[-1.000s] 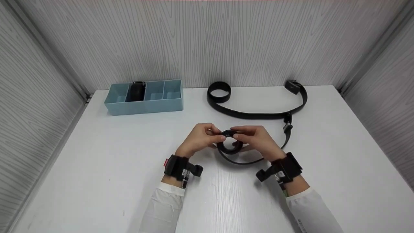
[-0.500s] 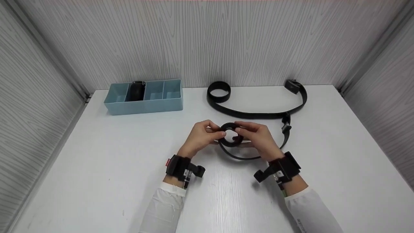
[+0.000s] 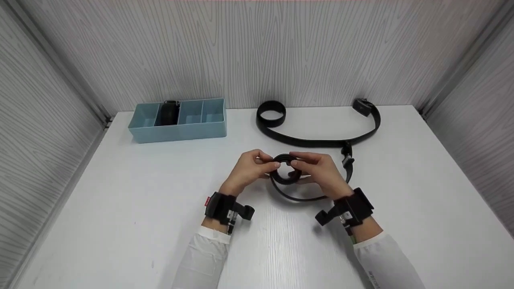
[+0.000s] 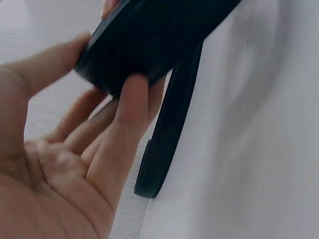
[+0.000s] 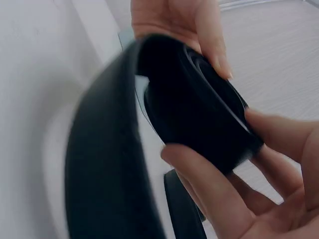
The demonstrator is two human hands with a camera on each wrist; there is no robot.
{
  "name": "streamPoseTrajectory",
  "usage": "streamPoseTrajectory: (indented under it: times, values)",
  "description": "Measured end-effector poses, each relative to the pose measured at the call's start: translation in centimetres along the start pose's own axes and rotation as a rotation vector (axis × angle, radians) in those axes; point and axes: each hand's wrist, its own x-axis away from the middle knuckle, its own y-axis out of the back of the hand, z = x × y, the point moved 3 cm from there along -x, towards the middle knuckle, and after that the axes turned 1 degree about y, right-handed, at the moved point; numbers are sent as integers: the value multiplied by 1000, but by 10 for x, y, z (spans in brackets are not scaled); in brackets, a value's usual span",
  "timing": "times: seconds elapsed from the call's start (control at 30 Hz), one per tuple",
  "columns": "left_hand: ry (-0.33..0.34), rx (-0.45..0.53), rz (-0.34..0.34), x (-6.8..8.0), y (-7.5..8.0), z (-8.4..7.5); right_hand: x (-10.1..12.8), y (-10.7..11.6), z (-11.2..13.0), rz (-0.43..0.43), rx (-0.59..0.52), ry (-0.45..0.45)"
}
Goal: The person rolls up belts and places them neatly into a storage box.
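Both hands hold a black belt (image 3: 286, 181), rolled into a coil, above the middle of the table. My left hand (image 3: 248, 170) pinches the coil's left side between thumb and fingers. On its right side my right hand (image 3: 324, 172) does the same, also seen with the coil (image 5: 199, 124) in the right wrist view. From the coil a loose length of belt curves below and behind the right hand to a buckle (image 3: 347, 160). In the left wrist view, the left fingers (image 4: 132, 104) press against the coil's dark outer face.
Behind the hands a second black belt (image 3: 309, 143) lies on the white table (image 3: 120, 208), one end curled into a ring, a buckle (image 3: 362, 107) at the other. At the back left a blue divided box (image 3: 178, 132) holds a rolled black belt (image 3: 170, 114). Grey walls enclose the table.
The coil has risen slightly away from me and then dipped a little, still between both hands. The buckle on its loose length has shifted left. The box and the other belt look unchanged.
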Motion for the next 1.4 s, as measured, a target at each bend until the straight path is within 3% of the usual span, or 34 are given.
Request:
streamPoseTrajectory:
  times: [0.13,0.27,0.6,0.7,0.87,0.97,1.13,1.4]
  values:
    - [5,48,-32,0,-2,1,0,-1,-2,-65,-67,-3]
    - [-11,44,-19,1,-1,-1,-1,1,-2,-38,-68,-21]
    - [2,-63,125,3,0,-1,0,6,1,122,162,-46]
    - [11,-49,94,2,-1,0,-1,5,1,89,134,-32]
    - [10,-2,-1,0,-4,1,-2,3,-2,-36,16,5]
    - [4,-1,-14,0,-4,0,-2,3,-2,-58,-6,-2]
    - [-10,-23,23,1,-1,-2,-1,4,1,7,35,-27]
    - [9,-109,146,4,2,-2,0,6,2,143,197,-31]
